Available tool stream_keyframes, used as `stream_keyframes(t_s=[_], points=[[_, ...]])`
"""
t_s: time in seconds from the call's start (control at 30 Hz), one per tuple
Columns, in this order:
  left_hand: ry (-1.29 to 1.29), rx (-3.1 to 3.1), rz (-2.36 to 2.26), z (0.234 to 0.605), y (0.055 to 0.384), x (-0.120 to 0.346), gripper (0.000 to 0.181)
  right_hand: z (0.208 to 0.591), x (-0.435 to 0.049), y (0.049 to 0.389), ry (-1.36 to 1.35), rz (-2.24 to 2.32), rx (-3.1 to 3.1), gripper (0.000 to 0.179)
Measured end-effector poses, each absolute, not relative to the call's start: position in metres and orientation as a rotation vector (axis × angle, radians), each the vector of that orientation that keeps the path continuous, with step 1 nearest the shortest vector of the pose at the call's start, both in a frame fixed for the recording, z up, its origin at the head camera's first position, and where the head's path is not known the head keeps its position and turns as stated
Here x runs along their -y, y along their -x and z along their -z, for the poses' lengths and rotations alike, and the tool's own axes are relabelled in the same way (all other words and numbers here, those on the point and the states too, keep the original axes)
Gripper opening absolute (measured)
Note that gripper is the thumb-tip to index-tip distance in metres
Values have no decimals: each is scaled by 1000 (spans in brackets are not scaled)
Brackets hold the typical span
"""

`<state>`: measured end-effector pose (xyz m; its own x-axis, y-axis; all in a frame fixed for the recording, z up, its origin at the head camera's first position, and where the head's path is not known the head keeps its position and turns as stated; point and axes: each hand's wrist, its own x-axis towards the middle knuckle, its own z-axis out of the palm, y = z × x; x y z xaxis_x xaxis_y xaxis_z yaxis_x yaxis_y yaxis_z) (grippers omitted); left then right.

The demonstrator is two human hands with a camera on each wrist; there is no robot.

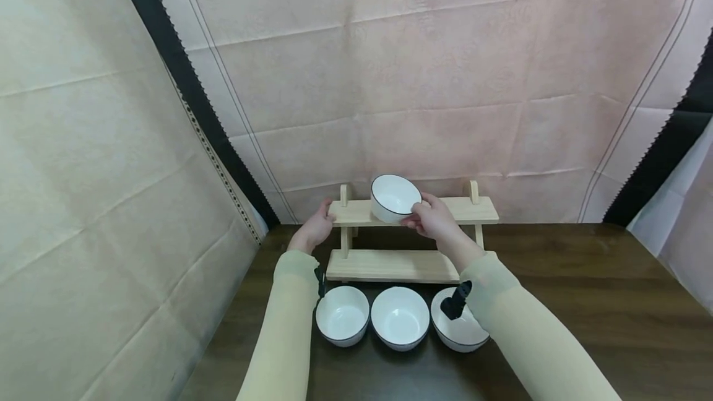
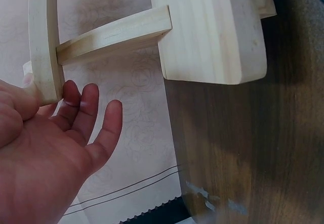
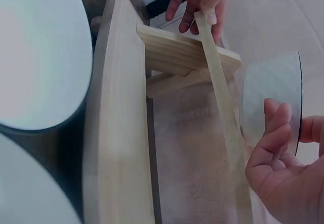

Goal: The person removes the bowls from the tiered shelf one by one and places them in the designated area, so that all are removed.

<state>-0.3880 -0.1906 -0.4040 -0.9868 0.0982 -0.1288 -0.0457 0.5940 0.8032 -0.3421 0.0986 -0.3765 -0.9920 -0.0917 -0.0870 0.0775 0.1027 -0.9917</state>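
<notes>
A two-tier wooden shelf stand (image 1: 401, 265) stands on the table. My right hand (image 1: 431, 218) holds a white bowl (image 1: 394, 194) with a dark rim by its right side, at the upper board. In the right wrist view that bowl (image 3: 271, 95) is between my thumb and fingers, right by the board. My left hand (image 1: 316, 224) grips the left end of the upper board (image 2: 44, 42), thumb on one face and fingers behind it. Three similar bowls stand in a row before the stand: left (image 1: 342, 314), middle (image 1: 400, 317) and right (image 1: 462, 332), the last partly covered by my right wrist.
The dark wooden table (image 1: 557, 302) reaches back to a pale fabric wall (image 1: 434, 79). Another fabric panel (image 1: 100, 203) slopes along the left side. Two upright pegs of the stand, a left peg (image 1: 345, 194) and a right peg (image 1: 473, 192), rise above the upper board.
</notes>
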Motion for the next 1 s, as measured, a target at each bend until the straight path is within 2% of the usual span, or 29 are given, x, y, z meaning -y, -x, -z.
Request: stream_keyframes(t_s=[0.63,1.0], points=[[-21,-2650,-1357,406,387,193,53,390,-177,273,150,1899,-2251,55],[-44,-2664,-1350,403,388,189,53,414,-258,238,213,1716,-2424,58]])
